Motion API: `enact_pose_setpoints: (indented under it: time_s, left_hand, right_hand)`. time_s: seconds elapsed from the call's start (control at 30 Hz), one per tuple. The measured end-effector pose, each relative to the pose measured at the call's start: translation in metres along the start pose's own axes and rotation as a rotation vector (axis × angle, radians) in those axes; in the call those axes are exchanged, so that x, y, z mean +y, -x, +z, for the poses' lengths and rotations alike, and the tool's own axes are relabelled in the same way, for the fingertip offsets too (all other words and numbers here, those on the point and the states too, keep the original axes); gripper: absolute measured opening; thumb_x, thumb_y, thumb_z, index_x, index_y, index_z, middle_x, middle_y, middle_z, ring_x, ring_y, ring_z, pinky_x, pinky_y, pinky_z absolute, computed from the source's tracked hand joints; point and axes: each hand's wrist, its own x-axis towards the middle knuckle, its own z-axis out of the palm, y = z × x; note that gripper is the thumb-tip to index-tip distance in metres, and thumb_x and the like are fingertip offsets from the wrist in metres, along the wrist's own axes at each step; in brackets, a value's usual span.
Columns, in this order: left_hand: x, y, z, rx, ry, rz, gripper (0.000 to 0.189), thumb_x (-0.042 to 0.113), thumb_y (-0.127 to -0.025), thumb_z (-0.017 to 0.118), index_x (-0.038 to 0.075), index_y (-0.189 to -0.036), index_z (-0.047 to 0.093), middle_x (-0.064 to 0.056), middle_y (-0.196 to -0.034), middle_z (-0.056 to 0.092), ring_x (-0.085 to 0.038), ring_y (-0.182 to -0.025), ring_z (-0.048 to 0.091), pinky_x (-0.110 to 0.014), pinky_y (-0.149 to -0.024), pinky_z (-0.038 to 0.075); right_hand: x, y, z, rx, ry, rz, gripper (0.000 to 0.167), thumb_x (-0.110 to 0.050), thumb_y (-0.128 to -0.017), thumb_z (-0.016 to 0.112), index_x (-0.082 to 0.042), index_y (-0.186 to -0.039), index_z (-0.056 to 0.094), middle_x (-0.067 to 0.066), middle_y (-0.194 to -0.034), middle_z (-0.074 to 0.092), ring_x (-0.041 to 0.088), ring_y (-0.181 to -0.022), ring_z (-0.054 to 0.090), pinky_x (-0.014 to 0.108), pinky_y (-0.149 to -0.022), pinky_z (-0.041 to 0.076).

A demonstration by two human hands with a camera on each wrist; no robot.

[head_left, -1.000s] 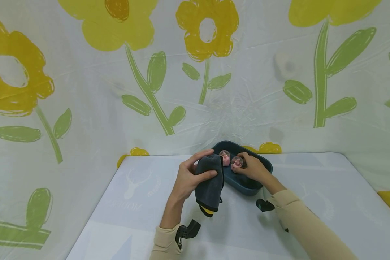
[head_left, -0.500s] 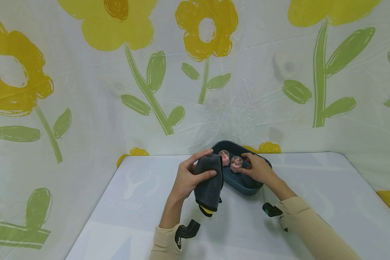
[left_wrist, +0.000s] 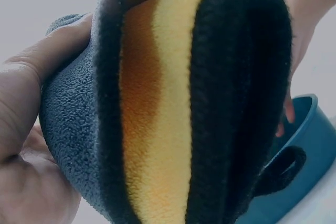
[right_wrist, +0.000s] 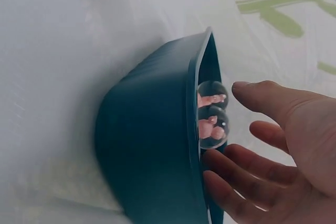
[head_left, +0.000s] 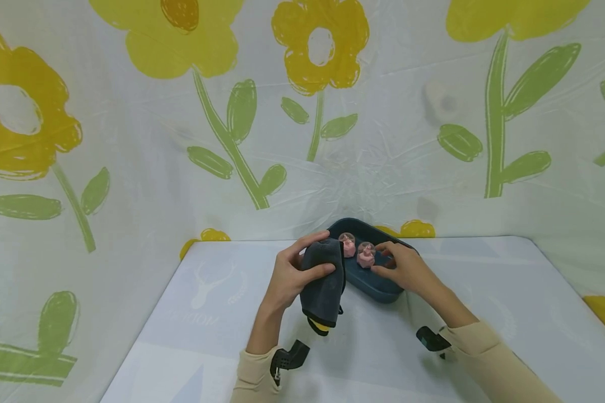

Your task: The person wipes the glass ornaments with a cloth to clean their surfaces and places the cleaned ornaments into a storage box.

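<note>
My left hand (head_left: 286, 277) grips a folded dark grey fleecy cloth (head_left: 321, 288) with black edging, thumb across its front. In the left wrist view the cloth's yellow inner side (left_wrist: 173, 108) and a small black loop (left_wrist: 283, 171) show. Two small clear globes with pink figures and pink bases, a nearer one (head_left: 366, 256) and a farther one (head_left: 348, 244), stand side by side in a dark blue tub (head_left: 378, 292). Beside the nearer globe, my right hand (head_left: 403, 267) hovers over the tub with its fingers spread and loosely bent, holding nothing.
The tub stands near the back edge of a white table (head_left: 222, 336) with faint printing. Behind the table hangs a white sheet (head_left: 398, 112) with yellow flowers. A black wrist camera (head_left: 289, 355) sits on the left sleeve, another (head_left: 431, 338) on the right.
My right hand has let go of the nearer globe and drawn slightly back to the right. The globe stays in the tub. My left hand still holds the cloth in place.
</note>
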Motion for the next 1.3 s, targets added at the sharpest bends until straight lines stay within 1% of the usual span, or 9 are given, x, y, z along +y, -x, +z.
enact_pose_setpoints:
  time_s: [0.17, 0.37, 0.53, 0.63, 0.77, 0.87, 1.03, 1.2, 1.3]
  left_hand:
    - [0.001, 0.0, 0.0, 0.0, -0.004, 0.004, 0.058, 0.003, -0.083, 0.076, 0.006, -0.138, 0.055, -0.013, -0.12, 0.065, -0.021, -0.081, 0.074, -0.041, -0.07, 0.061]
    - [0.001, 0.001, 0.001, 0.005, -0.009, -0.004, 0.058, 0.003, -0.083, 0.076, 0.008, -0.137, 0.056, -0.012, -0.121, 0.064, -0.021, -0.081, 0.074, -0.04, -0.071, 0.061]
    - [0.001, 0.001, 0.001, 0.001, -0.01, -0.005, 0.058, 0.004, -0.083, 0.076, 0.008, -0.137, 0.056, -0.011, -0.125, 0.063, -0.02, -0.082, 0.074, -0.039, -0.072, 0.061]
    - [0.001, 0.001, 0.001, 0.001, -0.009, -0.007, 0.058, 0.004, -0.083, 0.076, 0.01, -0.137, 0.057, -0.011, -0.125, 0.063, -0.02, -0.083, 0.074, -0.039, -0.072, 0.061]
    - [0.0, 0.001, 0.001, 0.002, -0.007, -0.008, 0.057, 0.005, -0.083, 0.076, 0.011, -0.137, 0.057, -0.013, -0.122, 0.064, -0.021, -0.082, 0.074, -0.04, -0.071, 0.061]
    - [0.0, 0.0, 0.001, 0.002, -0.001, -0.012, 0.057, 0.005, -0.083, 0.076, 0.011, -0.137, 0.057, -0.013, -0.122, 0.064, -0.021, -0.083, 0.074, -0.04, -0.072, 0.061]
    - [-0.001, 0.0, 0.001, 0.001, 0.005, -0.016, 0.058, 0.004, -0.084, 0.076, 0.006, -0.138, 0.055, -0.011, -0.123, 0.064, -0.021, -0.084, 0.074, -0.039, -0.072, 0.061]
    - [0.0, 0.0, 0.001, 0.001, 0.007, -0.018, 0.06, 0.003, -0.083, 0.076, 0.002, -0.138, 0.053, -0.01, -0.12, 0.065, -0.021, -0.083, 0.074, -0.039, -0.071, 0.061]
    - [0.0, 0.0, 0.002, 0.001, 0.008, -0.017, 0.06, 0.003, -0.083, 0.076, 0.003, -0.138, 0.053, -0.011, -0.125, 0.063, -0.02, -0.084, 0.074, -0.038, -0.072, 0.061]
  right_hand:
    - [0.0, 0.012, -0.001, 0.032, -0.011, -0.019, 0.047, -0.025, -0.086, 0.076, -0.002, -0.124, 0.06, 0.02, -0.113, 0.068, 0.028, -0.09, 0.07, 0.041, -0.077, 0.059]
    - [0.001, 0.029, -0.004, 0.054, -0.014, -0.04, 0.044, -0.024, -0.086, 0.076, -0.004, -0.122, 0.062, 0.014, -0.11, 0.07, 0.024, -0.088, 0.071, 0.037, -0.074, 0.059]
    - [0.0, 0.041, -0.009, 0.118, -0.009, -0.063, 0.038, -0.022, -0.085, 0.077, -0.008, -0.117, 0.064, 0.009, -0.107, 0.071, 0.021, -0.09, 0.07, 0.034, -0.074, 0.059]
    - [-0.001, 0.047, -0.012, 0.142, -0.017, -0.084, 0.036, -0.02, -0.084, 0.078, -0.008, -0.115, 0.066, 0.008, -0.106, 0.072, 0.018, -0.085, 0.07, 0.03, -0.071, 0.059]
    - [0.0, 0.058, -0.016, 0.125, -0.037, -0.099, 0.034, -0.02, -0.085, 0.077, -0.006, -0.114, 0.065, 0.008, -0.105, 0.072, 0.015, -0.08, 0.07, 0.026, -0.068, 0.058]
    - [0.002, 0.066, -0.018, 0.108, -0.037, -0.093, 0.033, -0.021, -0.086, 0.076, -0.007, -0.114, 0.066, 0.006, -0.103, 0.072, 0.014, -0.079, 0.07, 0.024, -0.068, 0.058]
    - [0.008, 0.079, -0.021, 0.072, -0.018, -0.075, 0.031, -0.018, -0.085, 0.076, -0.007, -0.112, 0.066, 0.005, -0.1, 0.072, 0.01, -0.079, 0.068, 0.023, -0.069, 0.057]
    - [0.014, 0.091, -0.022, 0.018, -0.01, -0.024, 0.032, -0.021, -0.085, 0.076, -0.008, -0.113, 0.066, 0.003, -0.099, 0.072, 0.005, -0.079, 0.067, 0.019, -0.068, 0.056]
    - [0.019, 0.097, -0.022, -0.012, -0.018, 0.013, 0.034, -0.024, -0.086, 0.076, -0.009, -0.115, 0.066, 0.001, -0.102, 0.072, 0.004, -0.08, 0.066, 0.017, -0.069, 0.055]
